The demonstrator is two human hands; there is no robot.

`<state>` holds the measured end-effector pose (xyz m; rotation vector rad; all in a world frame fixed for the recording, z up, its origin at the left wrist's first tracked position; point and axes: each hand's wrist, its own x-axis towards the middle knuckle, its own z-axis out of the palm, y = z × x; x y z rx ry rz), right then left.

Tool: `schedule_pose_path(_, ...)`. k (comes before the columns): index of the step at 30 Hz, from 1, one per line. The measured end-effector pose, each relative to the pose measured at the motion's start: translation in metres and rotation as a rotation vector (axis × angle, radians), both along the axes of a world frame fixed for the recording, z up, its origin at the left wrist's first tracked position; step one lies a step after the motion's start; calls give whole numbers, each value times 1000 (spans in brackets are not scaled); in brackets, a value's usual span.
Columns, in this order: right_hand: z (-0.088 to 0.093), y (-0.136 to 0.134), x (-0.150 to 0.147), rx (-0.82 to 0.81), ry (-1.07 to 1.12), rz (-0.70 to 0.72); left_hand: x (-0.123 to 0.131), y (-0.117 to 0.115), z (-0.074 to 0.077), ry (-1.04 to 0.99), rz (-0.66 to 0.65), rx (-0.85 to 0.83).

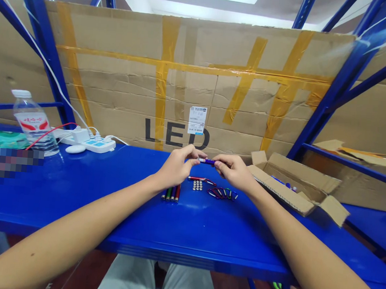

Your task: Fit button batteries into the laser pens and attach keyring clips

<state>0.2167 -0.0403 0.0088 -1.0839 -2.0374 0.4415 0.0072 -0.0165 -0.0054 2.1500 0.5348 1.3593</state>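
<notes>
Between my two hands a small purple penlight-like tube point(207, 161) is held level above the blue table. My left hand point(180, 165) pinches its silvery left end with thumb and fingers. At the other end, my right hand point(233, 169) closes thumb and fingers on the purple body. Below lie a red tube with a clip point(197, 179) and a small block of silver button cells point(197, 186). Several coloured tubes point(173, 193) stand side by side under my left wrist, partly hidden by it. Several coloured carabiners point(222, 193) lie in a row under my right hand.
An open cardboard box point(290, 183) with blue items inside sits at the right. On the left are a water bottle point(36, 123), a white power strip point(96, 143) and a green packet point(2, 139). A taped cardboard sheet point(123, 90) rises behind the blue table point(76, 180), between blue rack posts.
</notes>
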Motion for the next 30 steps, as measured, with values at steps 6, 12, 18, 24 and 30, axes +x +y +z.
schedule_pose_path(6, -7, 1, -5, 75, -204, 19, 2, 6, -2, -27, 2, -15)
schedule_pose_path(12, -15, 3, -10, 68, -236, 48, 2, 7, -1, 11, 8, -57)
schedule_pose_path(18, -19, 6, -9, 74, -147, -36, -4, 5, 11, 1, -6, -182)
schedule_pose_path(24, -23, 8, -9, 10, 173, 6, -7, 5, 15, 0, 2, -214)
schedule_pose_path(30, -21, 6, -8, 85, 127, -77, -3, 5, 4, -37, 61, -126)
